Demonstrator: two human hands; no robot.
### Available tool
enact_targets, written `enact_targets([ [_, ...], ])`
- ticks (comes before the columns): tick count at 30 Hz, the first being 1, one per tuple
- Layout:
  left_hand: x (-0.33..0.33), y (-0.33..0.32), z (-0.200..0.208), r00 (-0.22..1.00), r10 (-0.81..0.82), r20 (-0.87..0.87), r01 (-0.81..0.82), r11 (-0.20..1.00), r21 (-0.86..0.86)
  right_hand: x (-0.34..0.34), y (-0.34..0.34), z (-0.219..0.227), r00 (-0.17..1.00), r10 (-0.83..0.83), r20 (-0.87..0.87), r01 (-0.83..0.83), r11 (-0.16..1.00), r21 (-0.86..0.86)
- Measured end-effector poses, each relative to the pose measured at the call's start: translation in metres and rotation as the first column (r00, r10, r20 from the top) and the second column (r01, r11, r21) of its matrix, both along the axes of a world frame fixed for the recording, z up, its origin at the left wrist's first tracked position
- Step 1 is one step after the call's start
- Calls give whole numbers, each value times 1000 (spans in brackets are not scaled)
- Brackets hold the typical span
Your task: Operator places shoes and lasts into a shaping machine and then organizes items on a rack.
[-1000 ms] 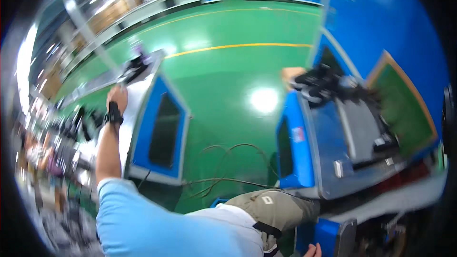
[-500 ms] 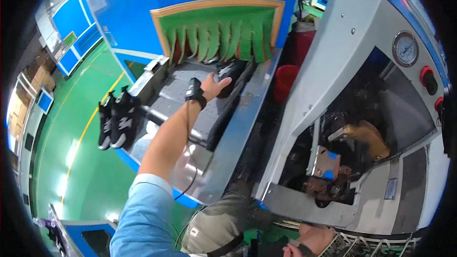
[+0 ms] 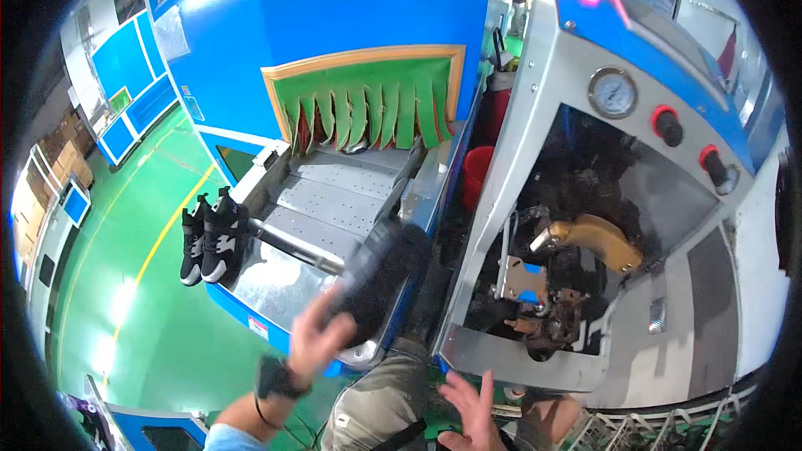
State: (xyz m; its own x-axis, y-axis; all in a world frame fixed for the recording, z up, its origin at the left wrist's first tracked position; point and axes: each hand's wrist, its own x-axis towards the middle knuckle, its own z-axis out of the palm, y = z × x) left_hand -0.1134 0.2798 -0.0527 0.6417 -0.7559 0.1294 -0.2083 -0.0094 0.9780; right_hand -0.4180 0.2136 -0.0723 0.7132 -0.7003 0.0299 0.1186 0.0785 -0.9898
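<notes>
One dark item: blurred | left hand: grip unclear | right hand: cropped

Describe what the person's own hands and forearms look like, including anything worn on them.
The left hand is ungloved, with a bulky black wristband, a thin dark cord below it, and a light blue sleeve. The right hand is also ungloved; its wristwear is unclear.
</notes>
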Motion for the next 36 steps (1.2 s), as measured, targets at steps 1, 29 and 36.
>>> enact_targets([
  [1,-34,22,6,990,-83,-117,91,994,60,11,2,7,1000,-1,-9,1,1000,-22],
  [29,-189,-4,41,777,-596,-204,549,799,-243,-91,-23,73,683,-593,426,371,784,497],
  [36,-171,-17,-38,618,-778,118,720,619,313,-79,-108,187,850,-517,-102,448,811,-376],
])
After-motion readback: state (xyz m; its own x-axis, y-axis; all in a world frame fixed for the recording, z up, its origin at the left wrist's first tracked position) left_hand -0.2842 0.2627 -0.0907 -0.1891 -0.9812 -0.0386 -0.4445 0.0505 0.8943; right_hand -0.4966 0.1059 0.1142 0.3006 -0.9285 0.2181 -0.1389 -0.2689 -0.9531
